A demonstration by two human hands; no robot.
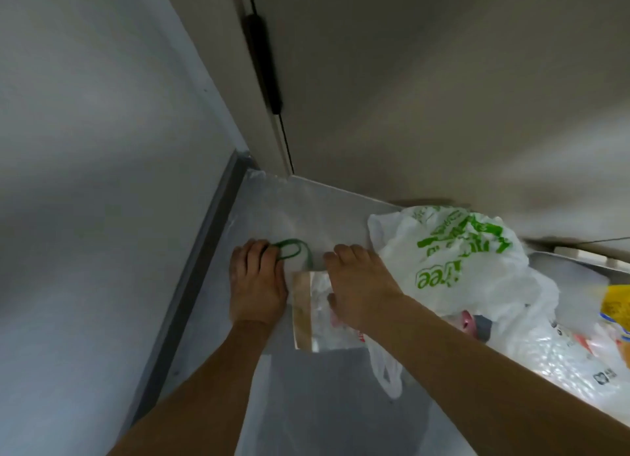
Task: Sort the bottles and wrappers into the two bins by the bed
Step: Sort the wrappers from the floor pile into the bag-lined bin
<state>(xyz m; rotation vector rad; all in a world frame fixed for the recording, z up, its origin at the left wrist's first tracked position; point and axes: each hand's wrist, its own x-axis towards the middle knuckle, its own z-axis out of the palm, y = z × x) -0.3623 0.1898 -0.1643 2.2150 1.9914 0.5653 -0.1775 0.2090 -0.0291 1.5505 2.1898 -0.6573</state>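
Green cord handles loop out from under your left hand, whose fingers are curled over them at the corner where floor meets wall. Your right hand lies across the top of a small bag with a brown paper side and clear plastic front, fingers bent down over its upper edge, thumb tucked against the plastic — it looks like a grip, though how firmly it holds you cannot tell from this angle.

Just beside that hand, touching it on the right, sits a white plastic carrier bag printed in green, slumped and half open, with one handle trailing down over the floor. Beyond it, at the right edge, lies more crumpled clear plastic wrapping and something yellow, too blurred to name. A pale door with a dark hinge closes off the corner.

No bin and no bottle shows here. The step in hand appears to be gathering — the small bag, counted among the wrappers, is being taken up from the floor. Next you would likely need to lift it free of the white carrier's loose handle, then turn toward the bins and pick the right one.
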